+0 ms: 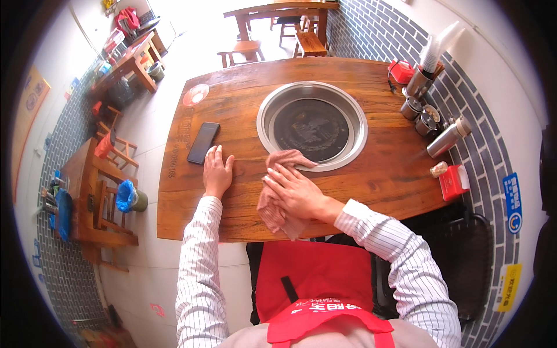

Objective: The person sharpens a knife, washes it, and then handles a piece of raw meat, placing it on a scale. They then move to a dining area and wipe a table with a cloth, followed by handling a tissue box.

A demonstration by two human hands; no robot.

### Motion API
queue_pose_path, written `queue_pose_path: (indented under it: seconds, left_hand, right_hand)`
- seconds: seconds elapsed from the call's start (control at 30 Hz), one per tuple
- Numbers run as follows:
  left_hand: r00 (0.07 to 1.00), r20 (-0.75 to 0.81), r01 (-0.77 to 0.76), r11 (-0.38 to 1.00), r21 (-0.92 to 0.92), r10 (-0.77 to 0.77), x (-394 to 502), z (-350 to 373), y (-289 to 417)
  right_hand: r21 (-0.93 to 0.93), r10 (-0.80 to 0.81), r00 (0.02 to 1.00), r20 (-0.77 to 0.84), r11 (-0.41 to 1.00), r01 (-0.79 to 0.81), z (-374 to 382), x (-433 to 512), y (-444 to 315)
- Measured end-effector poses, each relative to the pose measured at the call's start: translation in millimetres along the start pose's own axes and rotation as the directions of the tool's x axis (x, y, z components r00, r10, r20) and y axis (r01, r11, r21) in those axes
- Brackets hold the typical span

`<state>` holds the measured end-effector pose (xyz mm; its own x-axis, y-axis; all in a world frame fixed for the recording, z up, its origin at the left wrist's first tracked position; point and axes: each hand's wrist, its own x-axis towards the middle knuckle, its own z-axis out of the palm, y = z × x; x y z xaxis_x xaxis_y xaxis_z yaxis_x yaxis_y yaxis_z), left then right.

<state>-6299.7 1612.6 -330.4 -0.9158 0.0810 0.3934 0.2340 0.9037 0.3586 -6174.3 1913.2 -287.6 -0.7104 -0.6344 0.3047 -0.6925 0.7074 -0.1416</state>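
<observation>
My right hand (298, 195) presses on a crumpled reddish-brown cloth (270, 209) near the front of a wooden table (237, 117). The cloth's upper end reaches over the steel rim (361, 143) of a round burner recess, where a dark round plate (311, 130) sits. To the left, my left hand (216, 174) rests palm down on the tabletop with its thumb apart, holding nothing. Just beyond its fingertips lies a black smartphone (203, 142). Farther back on the left is a round red-and-white sticker or disc (196, 95).
Along the brick-patterned wall on the right stand stacked plastic cups (431, 54), lidded steel jars (411, 107), a steel flask (449, 137) and a red tissue box (453, 182). A black chair (465, 261) is at lower right. A lined bin (138, 200) stands left.
</observation>
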Motion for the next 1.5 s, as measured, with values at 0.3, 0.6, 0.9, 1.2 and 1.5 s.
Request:
queue_pose_path:
  seconds: [0.3, 0.6, 0.9, 1.2, 1.5]
  left_hand:
    - [0.999, 0.032, 0.02, 0.998, 0.055, -0.022, 2.7, 0.0, 3.0]
    - [0.998, 0.045, 0.039, 0.995, 0.095, -0.044, 8.6, -5.7, 14.2]
    - [0.997, 0.047, 0.048, 0.991, 0.124, -0.054, 10.1, -5.8, 16.9]
    - [1.0, 0.011, 0.021, 0.993, 0.118, -0.023, 4.6, -2.7, 11.9]
    - [1.0, -0.001, 0.012, 0.994, 0.106, -0.012, 0.5, 0.0, 7.9]
  right_hand:
    - [0.0, 0.197, 0.955, 0.223, 0.979, -0.202, 44.6, 173.6, 96.8]
    - [-0.15, 0.49, 0.859, 0.149, 0.87, -0.47, 57.1, 255.8, 279.9]
    - [-0.226, 0.726, 0.687, -0.007, 0.668, -0.709, -7.0, 89.2, 446.2]
    - [-0.257, 0.719, 0.69, -0.082, 0.654, -0.712, -36.9, -76.8, 369.6]
    - [0.049, 0.495, 0.802, -0.333, 0.859, -0.51, -54.1, -150.1, 180.8]
